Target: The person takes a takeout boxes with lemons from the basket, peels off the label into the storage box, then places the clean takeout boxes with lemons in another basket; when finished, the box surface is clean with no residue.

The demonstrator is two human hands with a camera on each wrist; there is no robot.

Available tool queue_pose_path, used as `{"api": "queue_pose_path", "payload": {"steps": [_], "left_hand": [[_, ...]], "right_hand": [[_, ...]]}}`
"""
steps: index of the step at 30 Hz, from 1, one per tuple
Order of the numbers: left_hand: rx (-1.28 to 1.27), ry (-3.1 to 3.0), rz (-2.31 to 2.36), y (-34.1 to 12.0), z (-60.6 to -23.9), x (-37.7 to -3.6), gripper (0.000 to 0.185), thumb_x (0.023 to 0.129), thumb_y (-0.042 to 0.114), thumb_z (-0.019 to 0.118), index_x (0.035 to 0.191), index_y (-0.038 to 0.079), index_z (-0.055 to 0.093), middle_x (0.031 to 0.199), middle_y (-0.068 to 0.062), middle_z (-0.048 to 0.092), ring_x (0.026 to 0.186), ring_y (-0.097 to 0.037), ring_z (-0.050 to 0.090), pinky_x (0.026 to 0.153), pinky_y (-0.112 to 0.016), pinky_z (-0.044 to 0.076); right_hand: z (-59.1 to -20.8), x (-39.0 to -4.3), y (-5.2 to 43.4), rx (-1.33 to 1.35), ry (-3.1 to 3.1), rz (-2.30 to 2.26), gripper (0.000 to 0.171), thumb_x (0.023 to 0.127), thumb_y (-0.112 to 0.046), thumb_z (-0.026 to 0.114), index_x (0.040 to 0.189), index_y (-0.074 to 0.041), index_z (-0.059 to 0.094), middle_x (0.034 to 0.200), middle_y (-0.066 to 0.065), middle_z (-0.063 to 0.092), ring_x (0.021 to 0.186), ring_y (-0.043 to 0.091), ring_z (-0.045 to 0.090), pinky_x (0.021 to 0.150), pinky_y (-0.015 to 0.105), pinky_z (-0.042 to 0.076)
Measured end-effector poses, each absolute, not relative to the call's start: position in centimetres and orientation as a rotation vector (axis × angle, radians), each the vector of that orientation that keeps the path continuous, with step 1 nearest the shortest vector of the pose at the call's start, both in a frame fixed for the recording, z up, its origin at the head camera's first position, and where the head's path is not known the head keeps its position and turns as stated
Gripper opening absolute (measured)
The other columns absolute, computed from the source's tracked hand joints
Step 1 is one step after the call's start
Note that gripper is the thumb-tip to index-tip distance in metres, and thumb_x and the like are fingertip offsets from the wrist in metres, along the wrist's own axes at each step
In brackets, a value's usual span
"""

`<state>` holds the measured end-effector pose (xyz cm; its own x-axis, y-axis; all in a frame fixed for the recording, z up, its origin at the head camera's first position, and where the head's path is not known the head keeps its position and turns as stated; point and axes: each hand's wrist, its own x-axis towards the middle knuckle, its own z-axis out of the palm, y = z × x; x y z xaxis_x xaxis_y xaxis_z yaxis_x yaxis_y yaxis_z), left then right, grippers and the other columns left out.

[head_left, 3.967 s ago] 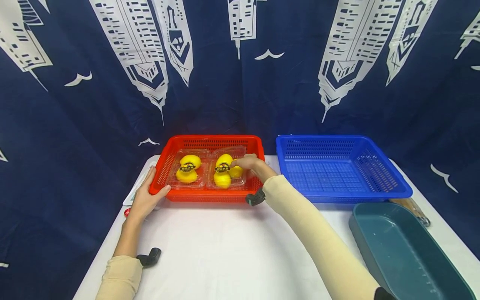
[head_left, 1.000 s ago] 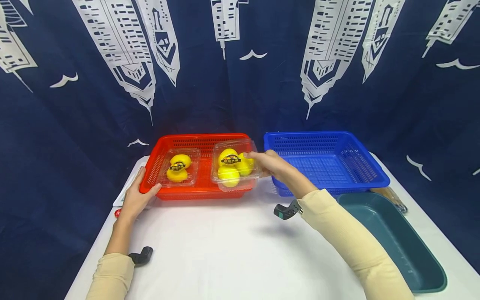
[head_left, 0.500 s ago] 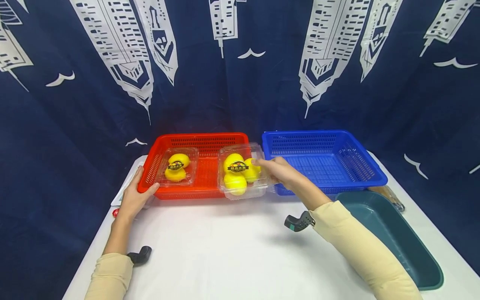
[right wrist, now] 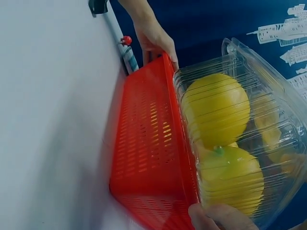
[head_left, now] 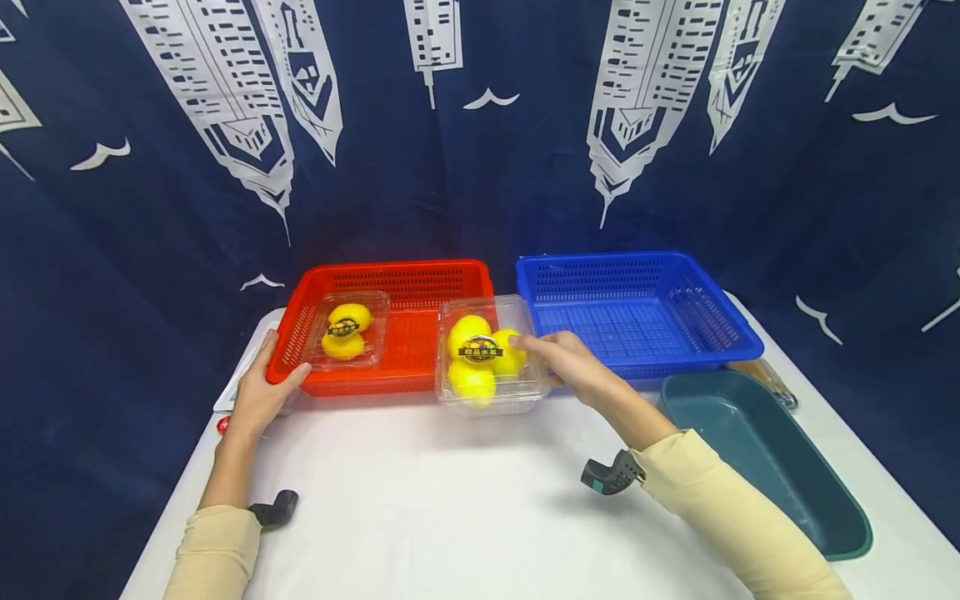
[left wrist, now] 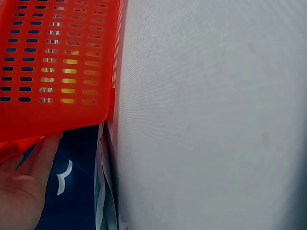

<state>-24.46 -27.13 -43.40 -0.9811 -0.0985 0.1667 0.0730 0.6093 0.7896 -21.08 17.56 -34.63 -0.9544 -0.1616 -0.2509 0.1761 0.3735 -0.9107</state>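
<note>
My right hand [head_left: 573,364] grips the right side of a clear plastic fruit box [head_left: 517,312], thumb on its lid. Inside are several yellow fruits [right wrist: 218,108], under a dark label. The box is raised over the front right corner of the red basket [head_left: 397,382], overlapping its rim in the head view. My left hand [head_left: 258,392] rests on that basket's left end with fingers fairly straight and thumb spread toward the front; the left wrist view shows the fingers [left wrist: 43,160] right at the rim. A second clear box of yellow fruits [head_left: 347,332] lies inside the basket's left half.
To the right stands a blue basket [head_left: 622,333], with a dark teal tray [head_left: 757,467] in front of it. Flat packets [head_left: 765,379] lie behind the tray. A small red item [head_left: 222,425] is near the table's left edge. A patterned navy curtain [head_left: 450,183] hangs behind.
My right hand has lifted the right-hand fruit box out of the red basket and brought it rightward and toward me. My left hand stays on the basket's left end. The head view has shifted slightly.
</note>
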Motion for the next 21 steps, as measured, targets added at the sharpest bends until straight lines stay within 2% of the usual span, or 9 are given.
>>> {"api": "queue_pose_path", "payload": {"steps": [1, 4, 7, 10, 12, 13, 15, 17, 21], "left_hand": [[0.020, -2.639, -1.310, -27.1, -43.4, -24.4, 0.088, 0.090, 0.039, 0.064, 0.157, 0.013, 0.012, 0.164, -0.010, 0.014, 0.148, -0.041, 0.022, 0.115, -0.062, 0.026], [0.018, -2.639, -1.307, -27.1, -43.3, -24.4, 0.089, 0.090, 0.040, 0.064, 0.157, 0.013, 0.012, 0.164, -0.010, 0.014, 0.148, -0.041, 0.021, 0.115, -0.062, 0.025], [0.016, -2.637, -1.317, -27.1, -43.2, -24.5, 0.089, 0.090, 0.042, 0.064, 0.157, 0.013, 0.011, 0.164, -0.009, 0.013, 0.149, -0.040, 0.020, 0.116, -0.063, 0.025], [0.013, -2.634, -1.323, -27.1, -43.2, -24.5, 0.090, 0.090, 0.043, 0.063, 0.157, 0.013, 0.011, 0.164, -0.009, 0.013, 0.149, -0.040, 0.019, 0.116, -0.063, 0.025], [0.012, -2.633, -1.326, -27.1, -43.2, -24.5, 0.090, 0.090, 0.044, 0.063, 0.157, 0.012, 0.011, 0.165, -0.009, 0.013, 0.149, -0.039, 0.018, 0.116, -0.062, 0.024], [0.011, -2.633, -1.328, -27.1, -43.2, -24.5, 0.090, 0.090, 0.044, 0.063, 0.157, 0.013, 0.011, 0.165, -0.009, 0.012, 0.150, -0.039, 0.018, 0.116, -0.062, 0.024], [0.009, -2.634, -1.332, -27.1, -43.2, -24.5, 0.091, 0.090, 0.044, 0.063, 0.157, 0.013, 0.010, 0.165, -0.009, 0.012, 0.150, -0.039, 0.017, 0.117, -0.062, 0.023], [0.010, -2.635, -1.333, -27.1, -43.2, -24.5, 0.090, 0.090, 0.043, 0.063, 0.157, 0.013, 0.010, 0.165, -0.009, 0.012, 0.150, -0.038, 0.016, 0.116, -0.062, 0.023], [0.000, -2.630, -1.332, -27.2, -43.3, -24.6, 0.089, 0.091, 0.040, 0.064, 0.157, 0.012, 0.011, 0.165, -0.010, 0.012, 0.150, -0.038, 0.017, 0.117, -0.062, 0.023]], "right_hand": [[-34.6, -20.9, 17.7, 0.008, 2.338, -1.610, 0.043, 0.091, -0.042, 0.060, 0.062, -0.016, 0.041, 0.066, -0.004, 0.055, 0.084, 0.016, 0.068, 0.063, 0.022, 0.048], [-34.7, -20.4, 18.0, -0.006, 2.331, -1.620, 0.043, 0.090, -0.041, 0.060, 0.061, -0.017, 0.039, 0.054, -0.008, 0.040, 0.086, 0.018, 0.070, 0.055, 0.020, 0.040], [-34.7, -19.8, 18.4, -0.025, 2.337, -1.617, 0.042, 0.091, -0.040, 0.059, 0.063, -0.017, 0.039, 0.051, -0.009, 0.034, 0.084, 0.016, 0.070, 0.052, 0.021, 0.035], [-34.7, -19.0, 18.7, -0.018, 2.334, -1.617, 0.037, 0.091, -0.040, 0.059, 0.070, -0.012, 0.049, 0.054, -0.008, 0.035, 0.065, 0.009, 0.057, 0.054, 0.021, 0.035], [-34.7, -18.5, 19.0, -0.015, 2.332, -1.620, 0.036, 0.092, -0.040, 0.059, 0.088, -0.004, 0.061, 0.060, -0.008, 0.046, 0.064, 0.007, 0.053, 0.057, 0.020, 0.041], [-34.7, -18.2, 19.2, -0.006, 2.331, -1.619, 0.042, 0.092, -0.040, 0.058, 0.099, 0.001, 0.063, 0.066, -0.006, 0.053, 0.064, 0.007, 0.053, 0.060, 0.020, 0.044], [-34.8, -17.6, 19.5, 0.005, 2.333, -1.614, 0.054, 0.093, -0.040, 0.057, 0.121, 0.006, 0.060, 0.084, 0.003, 0.066, 0.070, 0.008, 0.058, 0.066, 0.022, 0.050], [-34.9, -17.1, 19.8, 0.013, 2.337, -1.606, 0.061, 0.094, -0.040, 0.056, 0.130, 0.009, 0.054, 0.104, 0.012, 0.070, 0.082, 0.011, 0.065, 0.074, 0.025, 0.055], [-35.1, -16.1, 20.3, 0.025, 2.338, -1.608, 0.063, 0.095, -0.041, 0.055, 0.132, 0.010, 0.051, 0.121, 0.021, 0.065, 0.088, 0.013, 0.068, 0.079, 0.028, 0.057]]}}
